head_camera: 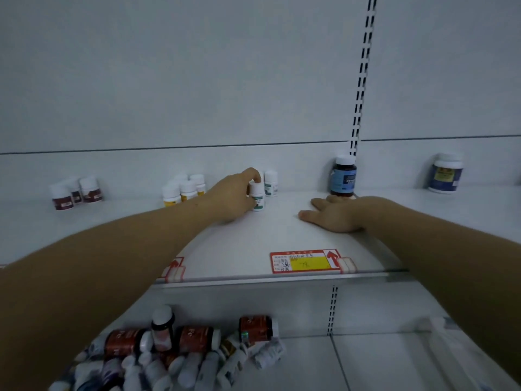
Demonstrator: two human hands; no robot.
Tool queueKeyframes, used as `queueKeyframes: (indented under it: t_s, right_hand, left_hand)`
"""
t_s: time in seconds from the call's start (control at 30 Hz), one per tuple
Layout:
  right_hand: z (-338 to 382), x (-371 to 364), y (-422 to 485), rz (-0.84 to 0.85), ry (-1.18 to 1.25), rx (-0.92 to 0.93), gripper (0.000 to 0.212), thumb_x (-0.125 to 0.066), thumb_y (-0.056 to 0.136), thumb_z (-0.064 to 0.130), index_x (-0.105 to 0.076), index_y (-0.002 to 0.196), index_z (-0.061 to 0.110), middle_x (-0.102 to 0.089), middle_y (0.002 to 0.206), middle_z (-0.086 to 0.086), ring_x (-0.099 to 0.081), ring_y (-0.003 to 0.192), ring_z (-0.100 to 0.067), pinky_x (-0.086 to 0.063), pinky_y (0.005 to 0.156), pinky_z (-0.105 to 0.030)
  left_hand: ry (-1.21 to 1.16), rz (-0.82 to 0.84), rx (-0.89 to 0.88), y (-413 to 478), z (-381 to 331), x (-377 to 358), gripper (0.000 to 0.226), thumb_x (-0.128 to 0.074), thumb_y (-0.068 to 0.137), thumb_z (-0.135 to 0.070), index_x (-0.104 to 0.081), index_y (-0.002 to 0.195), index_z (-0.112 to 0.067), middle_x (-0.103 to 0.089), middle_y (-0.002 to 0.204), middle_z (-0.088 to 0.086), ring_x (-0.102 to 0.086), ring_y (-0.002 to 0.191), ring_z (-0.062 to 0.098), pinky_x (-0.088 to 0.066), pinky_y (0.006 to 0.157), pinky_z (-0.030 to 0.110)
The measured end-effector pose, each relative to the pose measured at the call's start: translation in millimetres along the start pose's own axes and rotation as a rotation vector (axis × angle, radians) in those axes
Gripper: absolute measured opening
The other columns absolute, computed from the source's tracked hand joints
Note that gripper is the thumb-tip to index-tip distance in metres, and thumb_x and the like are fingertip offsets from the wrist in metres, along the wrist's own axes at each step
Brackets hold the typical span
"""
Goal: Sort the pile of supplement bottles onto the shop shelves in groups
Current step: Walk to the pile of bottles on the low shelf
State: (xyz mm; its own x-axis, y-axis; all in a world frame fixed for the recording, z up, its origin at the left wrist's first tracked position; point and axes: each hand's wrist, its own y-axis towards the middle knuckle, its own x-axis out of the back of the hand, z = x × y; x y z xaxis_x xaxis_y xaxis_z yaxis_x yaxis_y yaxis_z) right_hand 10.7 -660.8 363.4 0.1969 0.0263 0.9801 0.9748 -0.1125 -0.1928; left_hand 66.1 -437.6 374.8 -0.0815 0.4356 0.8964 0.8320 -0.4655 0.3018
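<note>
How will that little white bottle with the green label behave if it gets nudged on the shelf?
The white bottle is taller than wide and stands upright, so a nudge near the cap could tip it. It looks round, so once down it would likely roll on the smooth shelf. The left hand wraps it easily: probably light.

Three maroon bottles (74, 191) (four yellow bottles (187, 190))

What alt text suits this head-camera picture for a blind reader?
A person's left hand grips a small white green-labelled bottle on a white shop shelf; the right hand rests flat nearby. A pile of mixed bottles lies below.
</note>
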Motion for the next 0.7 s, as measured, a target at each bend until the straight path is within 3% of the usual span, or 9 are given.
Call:
queueKeyframes:
  t_s: [0.47,0.6,0.7]
  right_hand:
    - [-3.4,-1.6,2.4,0.002,0.021,0.003,0.089,-0.009,0.081,0.083,-0.004,0.153,0.031,-0.003,0.161,-0.008,-0.005,0.147,-0.034,-0.006,0.117,-0.055]
    - [-2.3,-1.5,-0.4,-0.01,0.032,0.011,0.088,-0.009,0.082,0.082,-0.005,0.153,0.031,-0.005,0.161,-0.007,-0.006,0.147,-0.034,-0.007,0.117,-0.054]
    - [-1.7,-0.7,-3.1,-0.008,0.043,0.022,0.088,-0.011,0.082,0.082,-0.007,0.153,0.03,-0.007,0.161,-0.008,-0.008,0.147,-0.034,-0.008,0.117,-0.054]
  left_hand:
    - [0.07,-0.063,0.099,25.2,5.3,-16.9,0.038,-0.052,0.091,-0.012,-0.038,0.126,-0.017,-0.063,0.102,0.012,-0.052,0.082,0.027,-0.036,0.069,0.029]
    - [0.052,-0.018,0.131,17.8,-3.6,-9.9,0.062,-0.059,0.091,-0.02,-0.026,0.143,-0.023,-0.055,0.123,0.014,-0.055,0.106,0.029,-0.04,0.084,0.03]
    - [0.031,-0.004,0.174,0.5,-12.7,2.9,0.068,-0.063,0.089,-0.032,-0.026,0.145,-0.024,-0.048,0.132,0.011,-0.052,0.114,0.027,-0.04,0.091,0.031]
